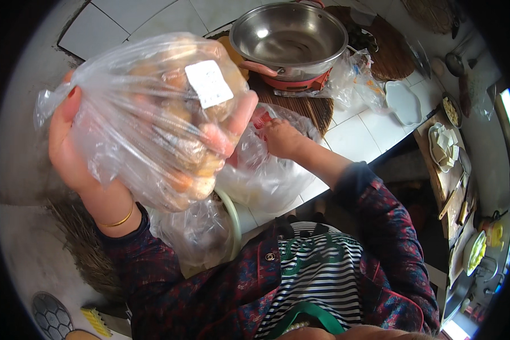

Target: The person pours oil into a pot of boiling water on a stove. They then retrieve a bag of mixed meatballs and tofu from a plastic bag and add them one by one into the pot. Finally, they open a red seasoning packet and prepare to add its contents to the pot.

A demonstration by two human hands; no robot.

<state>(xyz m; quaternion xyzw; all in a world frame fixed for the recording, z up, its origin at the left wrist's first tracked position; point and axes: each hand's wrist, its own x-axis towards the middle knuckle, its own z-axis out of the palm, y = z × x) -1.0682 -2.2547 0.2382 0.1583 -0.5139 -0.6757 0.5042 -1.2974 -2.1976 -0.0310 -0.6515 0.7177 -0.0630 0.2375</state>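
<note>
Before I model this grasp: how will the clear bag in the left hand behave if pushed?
Likely floppy: the clear bag is thin, creased film. Its rounded brownish pieces look separate, so they'd probably shift and roll. Possibly slippery, given the shiny plastic.

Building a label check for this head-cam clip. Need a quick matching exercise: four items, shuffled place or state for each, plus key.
Items
1. left hand
2. right hand
3. steel pan
4. white label

Places or states
A. on top of a red base
B. at the red patch of the lower plastic bag
C. stuck on the raised plastic bag
D. holding up a filled clear bag

Right pairs
1-D, 2-B, 3-A, 4-C
</note>
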